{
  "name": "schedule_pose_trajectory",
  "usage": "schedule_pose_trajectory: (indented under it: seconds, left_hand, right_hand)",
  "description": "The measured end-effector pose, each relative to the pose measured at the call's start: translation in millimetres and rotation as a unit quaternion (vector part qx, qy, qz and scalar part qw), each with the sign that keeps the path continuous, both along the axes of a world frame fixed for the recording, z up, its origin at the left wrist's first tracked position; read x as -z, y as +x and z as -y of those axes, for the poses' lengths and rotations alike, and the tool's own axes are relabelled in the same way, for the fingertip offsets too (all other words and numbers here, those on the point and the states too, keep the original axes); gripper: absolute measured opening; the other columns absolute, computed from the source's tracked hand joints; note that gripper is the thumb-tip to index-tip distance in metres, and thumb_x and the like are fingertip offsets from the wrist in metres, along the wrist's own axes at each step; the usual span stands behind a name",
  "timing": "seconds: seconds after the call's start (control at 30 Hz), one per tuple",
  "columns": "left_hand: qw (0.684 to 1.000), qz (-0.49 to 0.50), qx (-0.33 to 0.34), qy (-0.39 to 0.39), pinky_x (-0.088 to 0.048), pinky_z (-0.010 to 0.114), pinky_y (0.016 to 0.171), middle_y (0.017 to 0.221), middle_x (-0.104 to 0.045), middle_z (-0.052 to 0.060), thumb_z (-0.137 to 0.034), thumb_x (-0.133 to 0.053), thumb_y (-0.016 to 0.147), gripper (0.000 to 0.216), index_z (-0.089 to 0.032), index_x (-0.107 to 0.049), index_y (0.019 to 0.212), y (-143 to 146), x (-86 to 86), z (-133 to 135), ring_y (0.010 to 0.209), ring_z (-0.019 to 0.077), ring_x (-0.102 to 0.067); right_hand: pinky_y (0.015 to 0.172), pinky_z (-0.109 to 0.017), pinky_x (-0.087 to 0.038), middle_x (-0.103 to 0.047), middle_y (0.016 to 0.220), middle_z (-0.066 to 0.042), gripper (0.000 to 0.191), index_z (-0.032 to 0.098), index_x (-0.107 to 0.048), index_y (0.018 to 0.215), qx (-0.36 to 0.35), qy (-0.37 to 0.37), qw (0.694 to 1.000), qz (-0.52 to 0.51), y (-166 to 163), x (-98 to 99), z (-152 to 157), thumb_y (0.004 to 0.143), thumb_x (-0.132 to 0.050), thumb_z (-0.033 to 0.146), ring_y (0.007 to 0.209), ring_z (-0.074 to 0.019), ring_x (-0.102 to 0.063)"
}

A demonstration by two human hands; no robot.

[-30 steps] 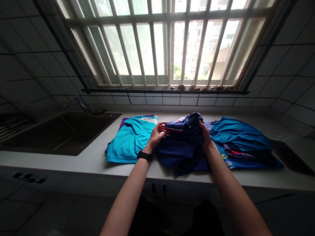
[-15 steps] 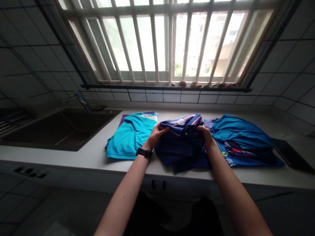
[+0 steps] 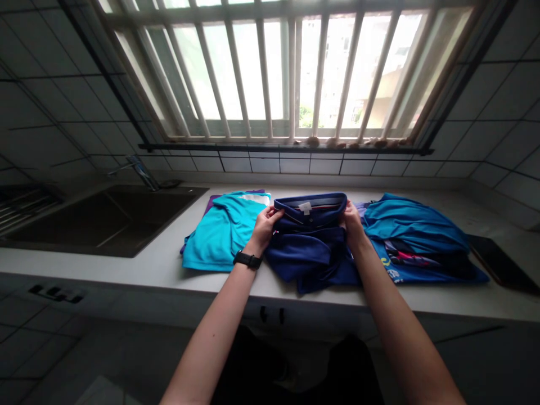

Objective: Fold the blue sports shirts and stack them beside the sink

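Note:
A dark blue polo shirt (image 3: 310,247) lies bunched on the white counter (image 3: 139,264) in front of me, its collar with a white label facing up. My left hand (image 3: 264,225), with a black watch on the wrist, grips the collar's left end. My right hand (image 3: 352,224) grips the collar's right end. Both hands are closed on the fabric and hold the collar stretched flat between them.
A folded turquoise shirt (image 3: 221,233) lies left of the polo, over something purple. A heap of blue clothes (image 3: 415,242) lies to the right. A dark sink (image 3: 97,219) with a tap (image 3: 141,171) is at left, a dark slab (image 3: 502,264) at far right, a barred window behind.
My hands have turned and spread the polo's collar, which was bunched and raised before; it now lies flat with the label up. The hands moved slightly apart.

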State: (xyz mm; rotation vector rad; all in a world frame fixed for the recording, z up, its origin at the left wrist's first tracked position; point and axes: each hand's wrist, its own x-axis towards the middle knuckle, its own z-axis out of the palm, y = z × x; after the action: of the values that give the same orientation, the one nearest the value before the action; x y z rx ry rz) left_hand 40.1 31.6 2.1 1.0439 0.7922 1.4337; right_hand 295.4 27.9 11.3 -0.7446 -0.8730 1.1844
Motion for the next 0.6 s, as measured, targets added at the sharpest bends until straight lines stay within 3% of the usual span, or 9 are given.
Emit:
schedule_pose_trajectory:
  seconds: [0.17,0.33,0.43,0.6]
  left_hand:
    - [1.0,0.014,0.016,0.014,-0.055,0.032,0.094,0.099,-0.079,0.003,-0.037,-0.097,0.055,0.057,-0.02,-0.071,0.103,-0.5,-5.1,7.3,0.098,0.0213,-0.074]
    - [0.997,-0.035,0.07,-0.002,-0.056,0.037,0.1,0.107,-0.081,0.006,-0.04,-0.093,0.063,0.048,-0.02,-0.077,0.103,1.6,-15.0,22.5,0.109,0.0273,-0.073]
    - [0.991,-0.078,0.102,-0.03,-0.057,0.042,0.099,0.102,-0.081,0.01,-0.039,-0.094,0.064,0.046,-0.016,-0.078,0.1,3.5,-17.5,27.7,0.107,0.0311,-0.074]
    - [0.993,-0.071,0.084,-0.046,-0.058,0.043,0.099,0.1,-0.082,0.01,-0.043,-0.094,0.065,0.049,-0.016,-0.078,0.103,5.5,-15.4,27.0,0.106,0.0315,-0.075]
  right_hand:
    - [0.082,-0.036,-0.062,-0.079,0.096,0.001,0.038,0.027,-0.069,0.104,-0.117,-0.004,0.993,0.025,-7.4,-9.8,14.6,0.068,-0.08,0.025,0.091,-0.0246,-0.075]
    - [0.085,-0.034,-0.063,-0.082,0.096,-0.002,0.04,0.023,-0.074,0.102,-0.108,-0.041,0.991,0.066,-5.2,-7.6,14.6,0.067,-0.092,0.031,0.09,-0.0246,-0.078]
    - [0.083,-0.035,-0.063,-0.082,0.095,-0.005,0.039,0.021,-0.076,0.101,-0.142,-0.057,0.986,0.065,-4.5,-6.3,14.0,0.067,-0.091,0.032,0.089,-0.0267,-0.079]
    - [0.08,-0.036,-0.064,-0.082,0.092,-0.001,0.033,0.024,-0.076,0.097,-0.137,-0.052,0.988,0.037,-7.4,-12.1,20.6,0.067,-0.087,0.032,0.084,-0.0257,-0.078]
